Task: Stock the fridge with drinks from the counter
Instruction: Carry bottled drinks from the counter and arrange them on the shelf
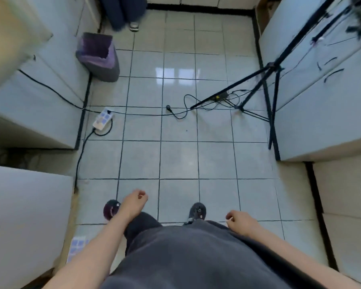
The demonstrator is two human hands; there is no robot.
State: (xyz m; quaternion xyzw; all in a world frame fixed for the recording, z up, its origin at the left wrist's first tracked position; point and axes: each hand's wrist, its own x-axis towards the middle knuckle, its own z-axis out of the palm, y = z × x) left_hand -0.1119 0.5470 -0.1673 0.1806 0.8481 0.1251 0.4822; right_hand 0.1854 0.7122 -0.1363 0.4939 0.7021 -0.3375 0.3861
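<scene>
Down at six o'clock, closest in, a person's dark trousers [186, 257] fill the bottom of the view. The left hand [133, 202] hangs at seven o'clock and the right hand [241, 222] at five. Both are idle, fingers loosely curled and holding nothing. Just past them, two dark shoes [197, 210] stand on the pale tiled floor [179, 159]. A large white surface [25, 215] sits close by at eight o'clock. Where the drinks or the fridge are cannot be told from this view. Farther out at eleven o'clock a white power strip [103, 118] lies on the tiles beside the left cabinets [40, 101]. A black cable [142, 114] runs from it across the floor toward one o'clock. There a black tripod [267, 80] stands against the right cabinets [321, 101]. Beyond the strip, at eleven o'clock, a grey bin [98, 57] with a purple liner stands by the left cabinets. Farthest off, near twelve o'clock, another person's dark trouser legs [121, 11] and one pale shoe [134, 26] show.
</scene>
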